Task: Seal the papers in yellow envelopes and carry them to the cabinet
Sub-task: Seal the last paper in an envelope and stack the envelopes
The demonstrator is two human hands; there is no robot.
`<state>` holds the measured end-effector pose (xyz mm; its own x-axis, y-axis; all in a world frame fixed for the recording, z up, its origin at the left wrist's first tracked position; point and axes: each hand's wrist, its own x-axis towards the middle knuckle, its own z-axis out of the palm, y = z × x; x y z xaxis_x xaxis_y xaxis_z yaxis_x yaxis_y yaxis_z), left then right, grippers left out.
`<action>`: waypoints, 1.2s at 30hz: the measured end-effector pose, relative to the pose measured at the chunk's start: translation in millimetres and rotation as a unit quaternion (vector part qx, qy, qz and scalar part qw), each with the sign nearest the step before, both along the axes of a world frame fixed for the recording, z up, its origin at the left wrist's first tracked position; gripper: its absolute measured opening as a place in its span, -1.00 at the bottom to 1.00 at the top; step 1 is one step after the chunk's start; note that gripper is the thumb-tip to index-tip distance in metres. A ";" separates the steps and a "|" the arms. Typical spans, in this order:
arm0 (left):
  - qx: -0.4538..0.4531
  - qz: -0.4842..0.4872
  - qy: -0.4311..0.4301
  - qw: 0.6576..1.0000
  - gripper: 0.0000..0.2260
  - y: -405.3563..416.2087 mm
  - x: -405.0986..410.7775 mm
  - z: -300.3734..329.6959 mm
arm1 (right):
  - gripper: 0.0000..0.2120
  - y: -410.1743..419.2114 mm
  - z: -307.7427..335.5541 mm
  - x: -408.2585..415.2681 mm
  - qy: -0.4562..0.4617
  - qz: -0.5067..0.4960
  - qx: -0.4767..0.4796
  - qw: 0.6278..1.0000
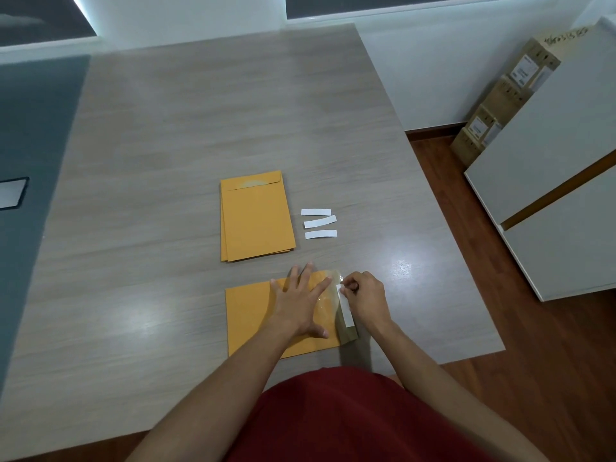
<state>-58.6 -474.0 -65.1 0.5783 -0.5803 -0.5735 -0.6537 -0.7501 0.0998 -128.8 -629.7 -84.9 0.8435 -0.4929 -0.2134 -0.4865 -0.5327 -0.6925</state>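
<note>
Lying flat at the near edge of the pale wood-grain table (166,161), one yellow paper envelope (248,315), its opening turned to the right, flap (346,331) raised.

Left hand (301,303): palm down on the envelope, fingers straight and spread, pressing it to the table.

Right hand (366,300): just beside the envelope's right end, thumb and forefinger pinching the top of a white paper backing strip (346,306) that runs along the flap; the remaining fingers are curled.

Stack of yellow paper envelopes (256,216): beyond the held envelope, well apart from it, flaps at the far end.

Three white paper strips (319,223): just right of that stack, one behind another.

White cabinet (560,195): on the brown wood floor, right of the table.

Brown cardboard boxes (506,95): stacked behind the cabinet, against the wall.
</note>
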 end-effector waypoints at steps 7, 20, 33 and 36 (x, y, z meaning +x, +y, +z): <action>-0.004 -0.006 0.001 1.000 0.08 0.8 2.0 -2.2 | -0.95 -0.6 -1.0 9.3 0.053 -0.004 0.011 0.999; -0.042 0.151 -0.103 0.982 0.08 34.8 12.0 -17.9 | -0.88 -11.1 31.5 62.7 -0.056 -0.251 0.275 0.926; -0.030 0.146 -0.089 0.985 0.07 45.3 31.3 -22.7 | -0.90 -33.8 46.6 206.5 -0.044 -0.307 0.398 0.863; -0.024 0.142 -0.105 0.984 0.08 45.8 30.3 -21.6 | -0.66 -41.5 43.9 200.6 -0.023 -0.302 0.404 0.863</action>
